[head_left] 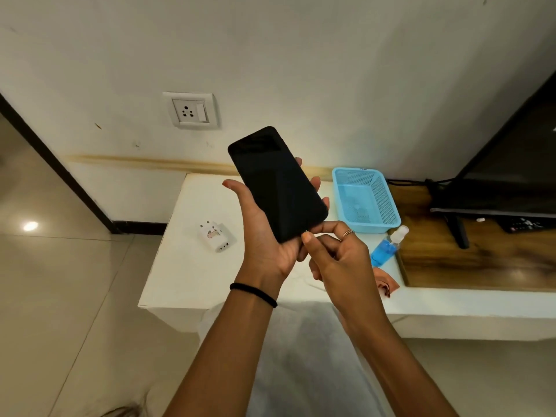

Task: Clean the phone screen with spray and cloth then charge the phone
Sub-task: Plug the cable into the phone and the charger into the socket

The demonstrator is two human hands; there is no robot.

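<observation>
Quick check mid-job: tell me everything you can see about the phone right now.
The phone is a slim black slab with rounded corners and a dark, glossy face turned toward the camera, showing nothing lit. It is held up above the white counter, tilted with its top toward the wall. The left hand cradles it from beneath, fingertips showing past its right edge. The right hand touches its bottom edge with thumb and forefinger. No cable is plainly visible.

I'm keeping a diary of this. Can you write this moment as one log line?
left hand: holds phone | right hand: fingers at phone's bottom edge | charger adapter: on counter, unplugged | spray bottle: lying down
</observation>
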